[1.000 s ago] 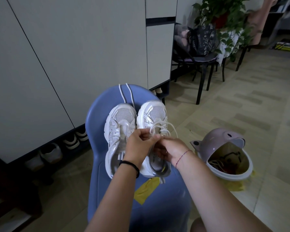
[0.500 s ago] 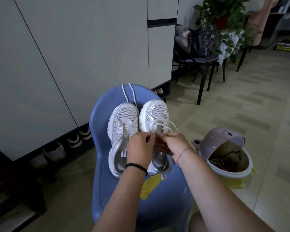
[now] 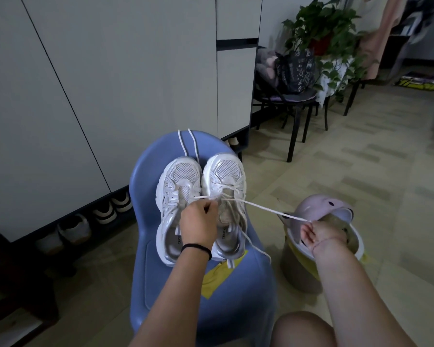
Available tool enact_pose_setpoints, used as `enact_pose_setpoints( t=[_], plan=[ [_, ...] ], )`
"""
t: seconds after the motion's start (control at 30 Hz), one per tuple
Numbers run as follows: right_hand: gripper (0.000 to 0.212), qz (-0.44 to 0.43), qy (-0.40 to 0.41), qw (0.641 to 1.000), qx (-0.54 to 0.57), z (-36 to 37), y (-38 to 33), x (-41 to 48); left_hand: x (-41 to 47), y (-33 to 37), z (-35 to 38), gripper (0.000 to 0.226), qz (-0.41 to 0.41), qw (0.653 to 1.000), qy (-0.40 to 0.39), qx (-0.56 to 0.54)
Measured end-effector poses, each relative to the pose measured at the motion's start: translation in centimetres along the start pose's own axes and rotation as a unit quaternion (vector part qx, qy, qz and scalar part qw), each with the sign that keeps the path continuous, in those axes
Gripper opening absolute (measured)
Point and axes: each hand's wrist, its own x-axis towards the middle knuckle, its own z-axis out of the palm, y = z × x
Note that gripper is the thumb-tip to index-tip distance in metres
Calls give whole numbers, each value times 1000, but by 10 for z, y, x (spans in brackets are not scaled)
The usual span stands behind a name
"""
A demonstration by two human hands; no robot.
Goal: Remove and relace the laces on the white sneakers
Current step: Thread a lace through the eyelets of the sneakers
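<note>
Two white sneakers stand side by side on a blue plastic chair (image 3: 238,296), toes pointing away. The left sneaker (image 3: 178,186) has no lace in its eyelets. A loose white lace (image 3: 187,144) lies on the chair beyond it. The right sneaker (image 3: 226,176) is partly laced. My left hand (image 3: 198,224) pinches the lace at the right sneaker's tongue. My right hand (image 3: 318,231) grips the other end of that lace (image 3: 263,207), stretched taut to the right over the bin. A slack strand trails off the chair's right edge.
A lilac-lidded bin (image 3: 323,221) stands open on the floor right of the chair. A grey cabinet (image 3: 110,71) runs along the left, shoes (image 3: 105,211) under it. A black chair (image 3: 293,101) with a bag and a potted plant (image 3: 321,28) stand behind. My knee (image 3: 303,329) is at bottom.
My right hand has moved away from the sneaker to the right, drawing the lace out taut through the eyelets. My left hand stayed at the tongue.
</note>
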Motion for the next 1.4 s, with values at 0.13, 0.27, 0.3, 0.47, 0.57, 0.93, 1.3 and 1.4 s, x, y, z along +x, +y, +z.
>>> enact_pose_setpoints(
  t=[0.13,0.27,0.3,0.47,0.57,0.93,1.3,1.4],
  plan=[
    [25,-155,-2,962,-226,18,9,-4,2,-2,0,53,-5,1000,-1,-8],
    [13,-339,-140,868,-335,50,31,-39,0,0,-1,45,-5,1000,-3,-22],
    [14,-360,-179,846,-351,57,37,-45,0,0,-1,43,-5,1000,-2,-25],
    [21,-398,-245,765,-444,82,62,-48,1,-2,-1,37,-2,1000,-3,-26],
    [14,-429,-228,753,-444,87,67,-47,1,-2,-2,35,1,1000,1,-22],
    [19,-396,17,848,-350,58,30,-12,1,-3,-5,43,-26,998,-6,-50],
    [20,-421,-206,754,-460,73,56,-44,1,-1,-3,41,-23,999,2,-29],
    [20,-460,-206,692,-517,85,67,-48,2,-2,-2,36,-15,1000,2,-22]
  ],
)
